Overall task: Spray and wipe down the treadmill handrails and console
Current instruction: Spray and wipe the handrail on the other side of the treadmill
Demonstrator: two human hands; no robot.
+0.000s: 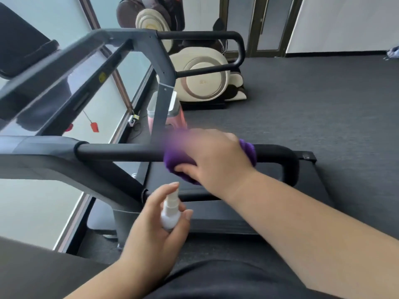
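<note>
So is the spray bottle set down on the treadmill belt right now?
No, the left hand grips the spray bottle upright below the near handrail.

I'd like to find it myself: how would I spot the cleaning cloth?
Start at the treadmill and follow its near black handrail rightwards. The right hand grips a purple cloth wrapped around that bar. It is the only purple thing; the spray bottle below is white.

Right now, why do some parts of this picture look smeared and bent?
In the head view, the purple cloth under the right hand is motion-blurred against the near handrail; the console looks soft too. The wide lens tilts and curves the frame. Daylight from the windows is even, without harsh shadows.
</note>
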